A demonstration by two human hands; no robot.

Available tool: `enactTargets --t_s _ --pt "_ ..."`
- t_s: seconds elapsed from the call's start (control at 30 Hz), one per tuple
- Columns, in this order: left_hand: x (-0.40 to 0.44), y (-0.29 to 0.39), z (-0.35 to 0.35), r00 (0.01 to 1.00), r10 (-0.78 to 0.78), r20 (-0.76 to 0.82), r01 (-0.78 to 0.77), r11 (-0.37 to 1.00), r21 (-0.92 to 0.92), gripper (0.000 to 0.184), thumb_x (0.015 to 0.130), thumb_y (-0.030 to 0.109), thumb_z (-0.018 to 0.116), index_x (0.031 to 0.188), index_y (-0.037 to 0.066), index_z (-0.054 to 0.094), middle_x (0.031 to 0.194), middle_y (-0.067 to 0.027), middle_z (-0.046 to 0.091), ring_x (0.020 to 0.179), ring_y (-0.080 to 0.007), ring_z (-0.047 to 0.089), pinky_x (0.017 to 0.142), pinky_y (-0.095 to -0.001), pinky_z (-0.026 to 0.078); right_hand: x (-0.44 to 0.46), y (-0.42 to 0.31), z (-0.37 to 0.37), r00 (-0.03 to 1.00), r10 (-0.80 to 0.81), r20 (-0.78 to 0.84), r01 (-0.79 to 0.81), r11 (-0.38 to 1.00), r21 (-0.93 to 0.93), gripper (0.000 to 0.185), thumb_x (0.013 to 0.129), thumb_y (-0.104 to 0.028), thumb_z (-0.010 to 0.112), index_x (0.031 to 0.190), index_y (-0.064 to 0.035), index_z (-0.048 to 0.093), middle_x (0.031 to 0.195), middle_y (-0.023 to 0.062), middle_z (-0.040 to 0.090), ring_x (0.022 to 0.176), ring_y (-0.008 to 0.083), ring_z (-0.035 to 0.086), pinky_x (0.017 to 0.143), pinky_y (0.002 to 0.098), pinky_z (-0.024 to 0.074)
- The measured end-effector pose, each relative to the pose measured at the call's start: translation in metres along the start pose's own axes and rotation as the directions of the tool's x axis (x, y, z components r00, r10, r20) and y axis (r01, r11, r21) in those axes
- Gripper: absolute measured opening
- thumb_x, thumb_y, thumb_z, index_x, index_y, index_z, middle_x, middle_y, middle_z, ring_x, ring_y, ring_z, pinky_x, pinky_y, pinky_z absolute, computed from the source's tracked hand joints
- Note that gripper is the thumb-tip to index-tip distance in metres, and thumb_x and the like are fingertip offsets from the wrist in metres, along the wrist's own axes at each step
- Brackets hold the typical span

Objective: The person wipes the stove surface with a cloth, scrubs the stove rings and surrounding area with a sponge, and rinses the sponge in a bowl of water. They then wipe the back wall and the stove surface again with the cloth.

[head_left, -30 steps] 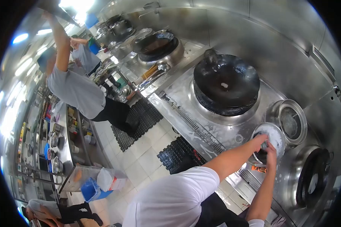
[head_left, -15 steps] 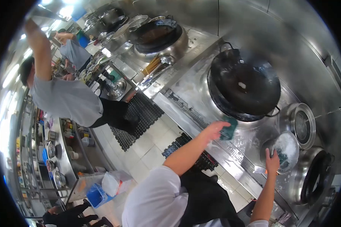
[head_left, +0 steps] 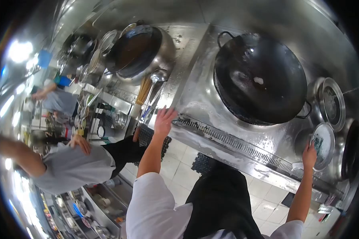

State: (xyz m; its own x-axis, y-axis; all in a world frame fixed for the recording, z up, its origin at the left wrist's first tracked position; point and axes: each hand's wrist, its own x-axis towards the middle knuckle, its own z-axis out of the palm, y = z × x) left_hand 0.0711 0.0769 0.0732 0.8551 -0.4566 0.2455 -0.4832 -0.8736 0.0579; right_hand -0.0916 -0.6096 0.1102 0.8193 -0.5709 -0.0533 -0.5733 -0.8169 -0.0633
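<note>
My left hand (head_left: 164, 120) is over the front left corner of the steel stove top, fingers apart and slightly blurred, with nothing visible in it. A bowl (head_left: 323, 144) with white suds and something dark green inside tilts at the right, and my right hand (head_left: 309, 155) grips its near edge. Between my hands and farther back, a large black wok (head_left: 263, 79) rests on the burner with a small pale lump in it. Near my left hand are a ladle (head_left: 158, 75) and a bamboo brush (head_left: 144, 91).
Another wok (head_left: 136, 49) sits on a burner at the back left. A round steel pot (head_left: 333, 104) stands behind the bowl, with a dark wok (head_left: 352, 149) at the far right. A grated channel (head_left: 235, 139) lines the stove front. A co-worker (head_left: 75, 163) stands at the left.
My left hand has moved left from the wok's front to the stove corner, and the green pad is no longer visible in it. My right hand stays at the bowl. The view has turned left.
</note>
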Motion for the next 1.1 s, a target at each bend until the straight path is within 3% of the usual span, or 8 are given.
enactTargets --t_s 0.2,0.23,0.27,0.3,0.7,0.77,0.87,1.1 --pt "0.039 -0.040 0.037 0.982 0.081 0.173 -0.066 0.994 -0.091 0.038 0.093 0.021 0.040 0.128 0.015 0.054 0.136 -0.0102 0.047 0.130 -0.0414 0.035 0.108 -0.0499 0.028 0.006 0.014 0.019 0.998 0.023 -0.050 -0.022 1.000 0.017 0.049 0.096 -0.043 0.040 0.123 -0.0036 0.054 0.082 0.0294 0.062 0.079 0.0472 0.060 0.069 0.0548 0.0451" --pt "0.053 -0.056 0.068 0.994 -0.023 0.109 0.092 0.716 -0.692 0.043 0.096 0.030 0.038 0.135 0.013 0.046 0.139 -0.0125 0.044 0.131 -0.0378 0.035 0.108 -0.0484 0.028 0.008 0.017 0.022 0.997 0.039 -0.072 -0.037 0.999 0.024 0.050 0.096 -0.043 0.040 0.122 -0.0032 0.055 0.081 0.0298 0.061 0.079 0.0471 0.059 0.069 0.0546 0.0447" --pt "0.084 -0.064 0.079 0.992 0.059 0.111 0.041 0.680 -0.732 0.055 0.097 0.037 0.038 0.143 0.009 0.029 0.142 -0.0166 0.039 0.133 -0.0323 0.035 0.108 -0.0479 0.029 0.008 0.018 0.017 0.997 0.048 -0.056 -0.048 0.999 0.001 0.050 0.096 -0.043 0.040 0.122 -0.0032 0.055 0.081 0.0298 0.061 0.079 0.0471 0.059 0.069 0.0546 0.0447" --pt "0.128 -0.086 0.084 0.911 0.406 0.069 -0.408 0.913 0.020 0.058 0.096 0.036 0.043 0.143 0.007 0.027 0.144 -0.0149 0.037 0.134 -0.0300 0.034 0.110 -0.0464 0.026 0.008 0.014 0.013 0.996 0.069 -0.049 -0.070 0.997 -0.019 0.050 0.096 -0.043 0.041 0.122 -0.0025 0.055 0.081 0.0299 0.061 0.079 0.0469 0.059 0.069 0.0541 0.0441" --pt "0.071 0.020 0.109 0.979 0.031 0.199 0.023 0.965 -0.263 0.044 0.086 0.011 0.049 0.128 -0.001 0.047 0.136 -0.0213 0.044 0.129 -0.0383 0.038 0.108 -0.0476 0.029 0.006 0.021 0.021 0.994 0.109 0.007 -0.109 0.992 0.064 0.048 0.097 -0.040 0.040 0.121 -0.0007 0.053 0.084 0.0278 0.061 0.081 0.0460 0.058 0.065 0.0508 0.0417" --pt "0.085 0.015 0.140 0.997 0.017 0.077 0.000 0.974 -0.225 0.050 0.082 0.009 0.049 0.131 -0.002 0.043 0.139 -0.0226 0.039 0.130 -0.0386 0.037 0.108 -0.0486 0.029 0.006 0.043 0.039 0.992 -0.081 -0.102 0.069 0.992 -0.108 0.047 0.097 -0.040 0.039 0.123 -0.0027 0.053 0.084 0.0281 0.061 0.080 0.0463 0.058 0.065 0.0515 0.0411" --pt "0.186 -0.018 0.193 0.995 0.043 -0.095 -0.058 0.986 -0.159 0.055 0.079 0.004 0.048 0.133 -0.003 0.040 0.135 -0.0230 0.043 0.129 -0.0366 0.038 0.108 -0.0459 0.031 0.008 0.026 0.027 0.978 0.209 0.002 -0.209 0.978 0.018 0.046 0.097 -0.041 0.039 0.126 -0.0077 0.052 0.084 0.0273 0.061 0.081 0.0450 0.058 0.067 0.0503 0.0416" --pt "0.261 -0.014 0.156 0.984 0.122 0.131 -0.083 0.960 -0.269 0.067 0.074 0.009 0.054 0.136 -0.004 0.034 0.139 -0.0243 0.038 0.131 -0.0368 0.034 0.112 -0.0397 0.026 0.004 0.021 0.022 0.980 0.200 -0.011 -0.198 0.977 0.078 0.049 0.096 -0.042 0.041 0.123 -0.0030 0.053 0.099 0.0266 0.062 0.093 0.0439 0.058 0.075 0.0466 0.0435"
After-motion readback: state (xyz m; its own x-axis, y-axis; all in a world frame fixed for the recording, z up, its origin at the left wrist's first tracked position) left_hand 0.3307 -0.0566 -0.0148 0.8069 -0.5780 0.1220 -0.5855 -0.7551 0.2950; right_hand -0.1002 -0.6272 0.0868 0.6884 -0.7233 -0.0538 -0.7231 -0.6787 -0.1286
